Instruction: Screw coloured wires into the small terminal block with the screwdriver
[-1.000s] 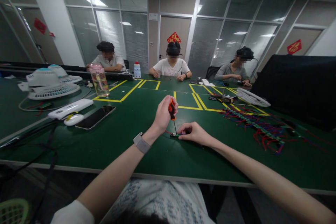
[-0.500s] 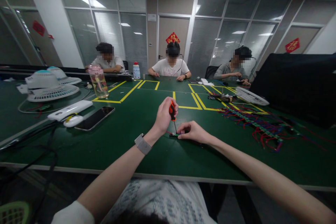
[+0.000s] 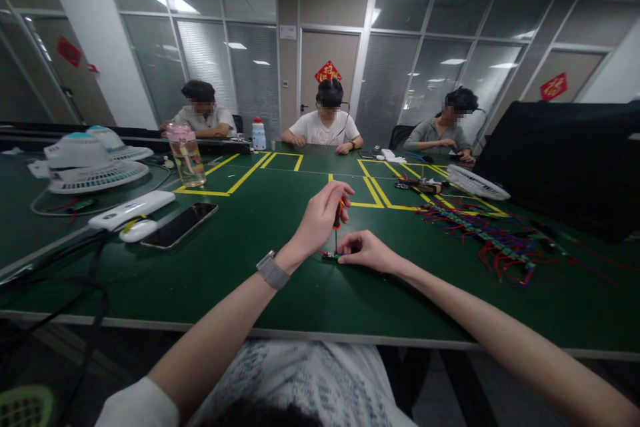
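Note:
My left hand (image 3: pixel 323 217) is closed round an orange-and-black screwdriver (image 3: pixel 339 219), held upright with its tip down on a small green circuit board (image 3: pixel 331 255) on the green table (image 3: pixel 240 260). A grey watch band sits on that wrist. My right hand (image 3: pixel 367 250) lies on the table just right of the board, fingertips pinched on its edge. A thin red wire runs from the board to the left.
A phone (image 3: pixel 180 225), a white device (image 3: pixel 133 209), white fans (image 3: pixel 90 163) and a pink-lidded bottle (image 3: pixel 187 153) stand at the left. A tangle of red and blue wires (image 3: pixel 480 237) lies at the right. Three people sit at the far side.
My left hand has turned on the screwdriver handle, its fingers now covering most of the orange grip. The right hand has kept its place on the board.

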Available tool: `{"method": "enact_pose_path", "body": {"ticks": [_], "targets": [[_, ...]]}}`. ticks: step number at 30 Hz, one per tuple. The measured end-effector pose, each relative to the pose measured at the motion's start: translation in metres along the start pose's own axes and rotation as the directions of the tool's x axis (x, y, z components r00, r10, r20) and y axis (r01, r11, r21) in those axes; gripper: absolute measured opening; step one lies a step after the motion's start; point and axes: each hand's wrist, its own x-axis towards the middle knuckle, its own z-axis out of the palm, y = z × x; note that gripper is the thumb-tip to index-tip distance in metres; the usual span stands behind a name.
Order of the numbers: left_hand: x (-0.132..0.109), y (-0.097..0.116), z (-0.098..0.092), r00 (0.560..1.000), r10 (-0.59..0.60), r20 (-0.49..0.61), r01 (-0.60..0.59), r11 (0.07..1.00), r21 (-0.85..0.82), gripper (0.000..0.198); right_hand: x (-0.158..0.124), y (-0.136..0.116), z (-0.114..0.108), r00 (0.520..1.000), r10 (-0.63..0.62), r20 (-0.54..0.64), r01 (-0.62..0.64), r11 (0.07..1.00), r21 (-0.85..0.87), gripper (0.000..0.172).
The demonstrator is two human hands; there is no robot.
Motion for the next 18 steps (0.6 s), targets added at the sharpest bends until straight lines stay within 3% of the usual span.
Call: {"method": "enact_pose_path", "body": {"ticks": [3, 7, 10, 14, 16, 18], "targets": [[0.006, 0.008, -0.003, 0.992, 0.047, 0.114, -0.062, 0.989, 0.134, 0.03, -0.003, -0.002, 0.002, 0.999, -0.049, -0.012, 0.048, 0.997, -0.057, 0.03], [0.015, 0.012, -0.005, 0.96, 0.042, 0.278, -0.109, 0.967, 0.232, 0.027, -0.011, -0.006, 0.003, 0.987, -0.137, -0.081, 0.102, 0.933, -0.344, 0.019], [0.017, 0.008, -0.005, 0.978, 0.108, 0.177, -0.168, 0.912, 0.374, 0.023, -0.016, -0.008, 0.002, 0.983, -0.163, -0.086, 0.109, 0.892, -0.439, 0.012], [0.012, 0.003, -0.004, 0.962, 0.26, 0.08, -0.253, 0.747, 0.615, 0.024, -0.016, -0.008, 0.003, 0.981, -0.166, -0.103, 0.108, 0.9, -0.422, 0.01], [0.01, 0.003, -0.004, 0.962, 0.257, 0.09, -0.26, 0.77, 0.582, 0.028, -0.016, -0.007, 0.004, 0.98, -0.167, -0.109, 0.109, 0.906, -0.408, 0.01], [0.01, 0.003, -0.005, 0.976, 0.192, 0.1, -0.216, 0.883, 0.416, 0.033, -0.016, -0.005, 0.004, 0.98, -0.171, -0.105, 0.117, 0.91, -0.397, 0.011]]}}
